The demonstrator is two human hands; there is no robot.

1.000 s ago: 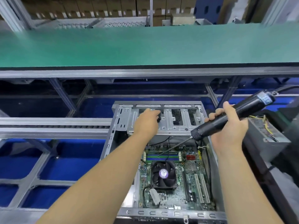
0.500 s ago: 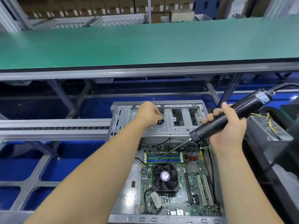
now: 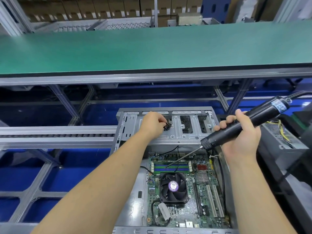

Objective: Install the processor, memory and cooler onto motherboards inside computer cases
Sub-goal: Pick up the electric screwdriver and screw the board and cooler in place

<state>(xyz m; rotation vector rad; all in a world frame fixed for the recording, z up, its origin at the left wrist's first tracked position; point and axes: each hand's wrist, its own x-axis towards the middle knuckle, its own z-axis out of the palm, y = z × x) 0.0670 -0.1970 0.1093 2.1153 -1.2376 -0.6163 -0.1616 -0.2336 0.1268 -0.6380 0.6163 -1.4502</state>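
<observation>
Centre frame: left hand (image 3: 152, 124) pinches at a small dark screw cluster (image 3: 168, 126) on the case's drive bay (image 3: 177, 132). Lower centre: cooler (image 3: 173, 187) sits on the motherboard (image 3: 202, 200). Right: right hand (image 3: 239, 137) grips the electric screwdriver (image 3: 243, 125). Advice: take one screw, keep the bit clear of the memory (image 3: 170, 166).

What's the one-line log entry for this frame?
left hand: pinching small black screws on drive cage | right hand: gripping electric screwdriver | cooler: on motherboard

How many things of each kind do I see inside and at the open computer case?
Cooler fan: 1
White expansion slots: 2
Electric screwdriver: 1
Hands: 2, left hand, right hand
Pile of dark screws: 1
Total: 7
</observation>
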